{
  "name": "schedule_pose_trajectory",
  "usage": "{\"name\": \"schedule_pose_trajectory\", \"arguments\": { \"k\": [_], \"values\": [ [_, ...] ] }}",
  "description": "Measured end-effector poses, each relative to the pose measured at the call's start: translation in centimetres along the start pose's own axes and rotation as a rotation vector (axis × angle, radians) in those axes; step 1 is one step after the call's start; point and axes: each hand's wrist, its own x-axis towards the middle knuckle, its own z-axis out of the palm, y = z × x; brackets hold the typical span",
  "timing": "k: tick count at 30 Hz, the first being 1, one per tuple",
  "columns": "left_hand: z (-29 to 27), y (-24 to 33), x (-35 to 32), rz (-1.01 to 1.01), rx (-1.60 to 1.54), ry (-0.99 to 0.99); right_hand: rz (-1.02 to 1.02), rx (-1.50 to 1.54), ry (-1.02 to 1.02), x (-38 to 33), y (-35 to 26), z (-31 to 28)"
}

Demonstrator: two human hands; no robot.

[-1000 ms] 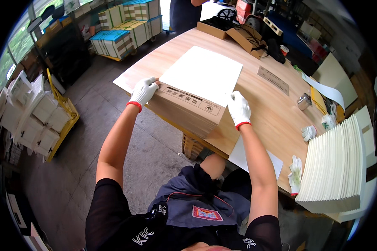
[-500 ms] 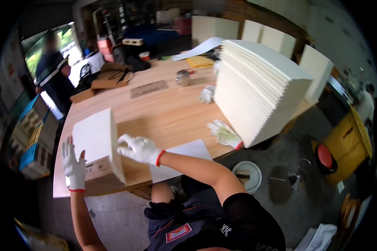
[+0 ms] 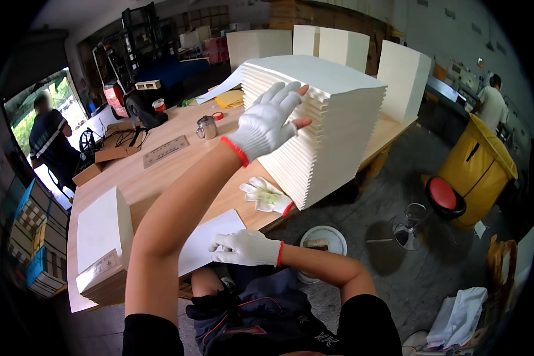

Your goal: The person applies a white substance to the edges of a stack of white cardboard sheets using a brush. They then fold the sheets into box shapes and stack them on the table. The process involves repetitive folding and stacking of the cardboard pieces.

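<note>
A workshop, shown by the broad worktable (image 3: pixel 160 184), tall paper stack (image 3: pixel 345 139) and piled bundles (image 3: pixel 48 240).

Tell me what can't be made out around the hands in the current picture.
Head view:
Left hand: whether it touches the tall stack; the hand itself covers the spot.
Right hand: whether it holds anything; its palm side is turned out of sight.
White sheet: its left edge, behind the left forearm.
Bucket: its side, partly behind the right forearm.

Dark grey floor (image 3: pixel 371 276), pale wall (image 3: pixel 442 35) at right, daylit doorway (image 3: pixel 72 102) at left, red-seated stool (image 3: pixel 442 195)
</note>
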Motion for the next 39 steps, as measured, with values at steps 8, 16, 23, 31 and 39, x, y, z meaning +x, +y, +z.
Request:
{"name": "schedule_pose_trajectory", "arguments": {
  "k": [8,16,23,31,39],
  "values": [
    [1.9,-1.7,4.4,0.174,0.007,-0.041,0.048,0.016,-0.006,-4.6,2.2,-3.6],
    [0.6,-1.9,7.4,0.056,-0.031,-0.263,-0.359,-0.522,1.029,-9.5,-1.4,-20.9],
    [0.9,-0.3,11.7,-0.936,-1.025,-0.188,-0.044,-1.003,0.852,-8.3,1.2,-27.6],
    [3.7,1.7,13.7,-1.282,-1.376,0.067,0.351,-1.300,0.933,-15.5,11.8,-37.7],
    [0.0,-6.8,4.6,-1.029,-1.752,0.142,0.248,-0.304,0.999,-13.6,5.6,-28.3]
  ]
}}
